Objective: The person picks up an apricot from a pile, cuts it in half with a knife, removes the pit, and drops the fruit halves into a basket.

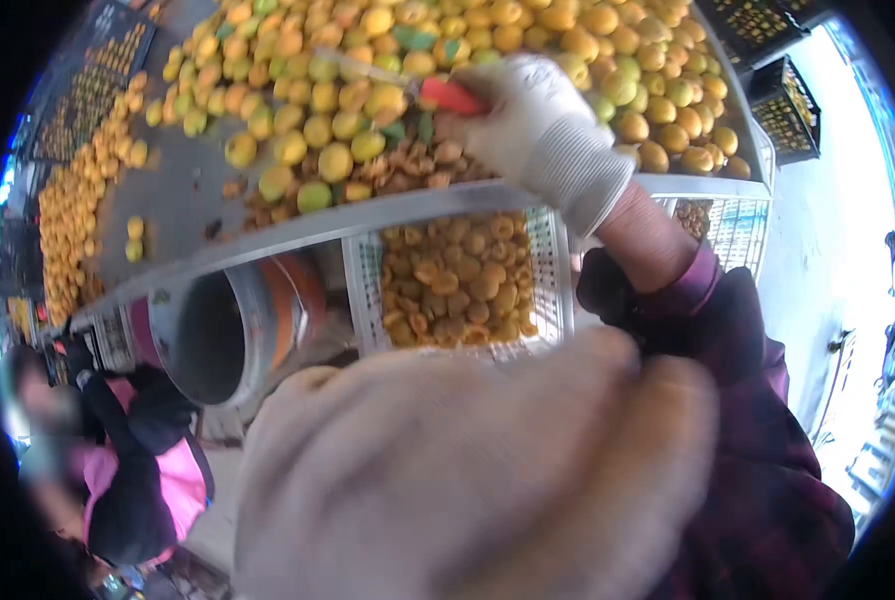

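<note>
My right hand [532,125], in a white knitted glove, is closed around the red handle of a knife [451,97]. Its blurred blade points left over a heap of round yellow, orange and green fruit [342,125] that looks like apricots. Under that hand, brown scraps or pits [407,168] lie along the table's edge. Very close to the camera, my left hand [457,470] fills the lower middle in a pale glove. Motion smears its fingers, so I cannot make out their pose or anything in them. Beyond it stands a white crate [367,290] of cut fruit [457,275].
The metal table [182,190] has a raised front rim. Below it, a bucket [207,335] lies on its side left of the crate. A person in pink and black [147,470] is at lower left. Black crates [787,105] of fruit stand at upper right.
</note>
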### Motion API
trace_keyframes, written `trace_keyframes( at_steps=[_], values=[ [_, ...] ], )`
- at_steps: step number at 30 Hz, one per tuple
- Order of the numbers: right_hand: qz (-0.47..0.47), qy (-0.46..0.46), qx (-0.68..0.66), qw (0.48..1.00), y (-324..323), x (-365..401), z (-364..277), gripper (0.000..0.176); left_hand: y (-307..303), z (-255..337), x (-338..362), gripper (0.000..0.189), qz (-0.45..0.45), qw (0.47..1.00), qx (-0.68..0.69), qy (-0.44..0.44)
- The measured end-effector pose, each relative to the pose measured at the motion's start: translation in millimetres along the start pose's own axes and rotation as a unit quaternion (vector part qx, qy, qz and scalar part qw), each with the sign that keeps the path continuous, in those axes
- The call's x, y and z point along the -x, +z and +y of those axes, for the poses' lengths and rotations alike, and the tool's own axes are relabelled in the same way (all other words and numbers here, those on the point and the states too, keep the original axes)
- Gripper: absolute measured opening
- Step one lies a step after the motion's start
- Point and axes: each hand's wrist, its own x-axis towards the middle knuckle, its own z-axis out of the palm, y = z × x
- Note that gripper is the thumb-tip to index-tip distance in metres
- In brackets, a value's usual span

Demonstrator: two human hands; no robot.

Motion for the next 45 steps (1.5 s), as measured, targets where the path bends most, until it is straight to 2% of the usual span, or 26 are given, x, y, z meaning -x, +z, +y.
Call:
trace_keyframes(
  at_steps=[2,4,7,12,16,19,21,22,24,25,26,27,28,30,32,33,34,35,36,38,41,45],
  values=[
    [0.021,-0.015,-0.003,1.000,1.6,3.7,3.3,0.031,11.7,9.5,12.5,0.025,0.006,1.000,-0.003,-0.024],
    [0.032,-0.073,-0.003,0.997,-3.2,6.8,8.9,0.032,20.2,17.6,17.7,0.024,0.015,0.999,-0.016,-0.029],
    [0.024,-0.059,-0.002,0.998,-9.2,10.9,2.2,0.031,27.3,29.2,17.7,0.023,0.034,0.998,-0.048,-0.021],
    [0.058,-0.112,0.002,0.992,-7.9,13.1,8.7,0.032,39.2,42.0,0.2,0.020,0.086,0.991,-0.105,0.021],
    [0.017,-0.082,0.011,0.996,-7.8,14.3,9.2,0.030,40.9,49.0,-12.4,0.019,0.098,0.984,-0.144,0.046],
    [0.042,-0.116,0.004,0.992,-9.6,13.4,12.9,0.031,46.8,51.4,-14.8,0.018,0.108,0.976,-0.180,0.062],
    [-0.018,-0.098,0.007,0.995,-16.1,15.7,12.0,0.033,44.5,50.6,-11.9,0.018,0.102,0.974,-0.193,0.064],
    [-0.042,-0.023,0.026,0.999,-21.9,13.0,12.0,0.038,45.9,51.0,-16.0,0.018,0.103,0.974,-0.187,0.080],
    [0.021,-0.009,0.060,0.998,-40.5,8.0,31.3,0.045,51.2,57.2,-36.2,0.018,0.126,0.967,-0.179,0.126],
    [0.037,-0.003,0.072,0.997,-51.5,3.3,44.2,0.045,47.3,35.5,-38.5,0.018,-0.021,0.982,-0.068,0.177],
    [0.051,0.065,0.041,0.996,-64.1,0.1,60.9,0.047,49.6,25.9,-39.6,0.013,-0.136,0.983,-0.038,0.121],
    [0.066,0.134,0.008,0.989,-75.6,0.2,77.9,0.049,66.7,13.4,-34.0,0.016,-0.125,0.990,-0.039,0.053],
    [0.079,0.144,0.018,0.986,-83.0,2.7,94.9,0.049,69.0,0.2,-33.8,0.024,-0.096,0.992,0.004,0.084],
    [0.124,0.164,0.058,0.977,-90.7,7.0,126.9,0.050,89.5,-23.7,-30.4,0.028,-0.085,0.992,0.023,0.094],
    [0.081,0.225,0.056,0.969,-91.9,11.6,149.3,0.049,99.8,-37.9,-30.1,0.027,-0.073,0.995,0.024,0.059],
    [0.032,0.244,0.060,0.967,-90.2,11.9,160.1,0.046,100.7,-40.6,-32.5,0.024,-0.093,0.995,0.033,0.029],
    [-0.017,0.263,0.063,0.963,-90.8,11.7,170.9,0.043,102.6,-44.1,-33.1,0.024,-0.093,0.994,0.038,0.037],
    [-0.083,0.267,0.125,0.952,-90.9,11.5,167.9,0.039,105.6,-47.7,-31.9,0.023,-0.077,0.996,0.035,0.028],
    [-0.093,0.281,0.209,0.932,-84.6,14.0,157.8,0.038,108.1,-50.2,-30.9,0.021,-0.061,0.997,0.032,0.018],
    [-0.075,0.274,0.234,0.930,-74.7,18.3,149.1,0.041,108.8,-55.6,-31.1,0.021,-0.079,0.996,0.049,0.015],
    [-0.052,0.265,0.186,0.945,-62.8,22.9,167.1,0.044,109.9,-64.4,-28.5,0.022,-0.056,0.993,0.103,0.000],
    [-0.043,0.267,0.127,0.954,-77.9,28.6,178.0,0.051,103.2,-66.3,-25.1,0.028,-0.043,0.977,0.175,-0.115]
  ],
)
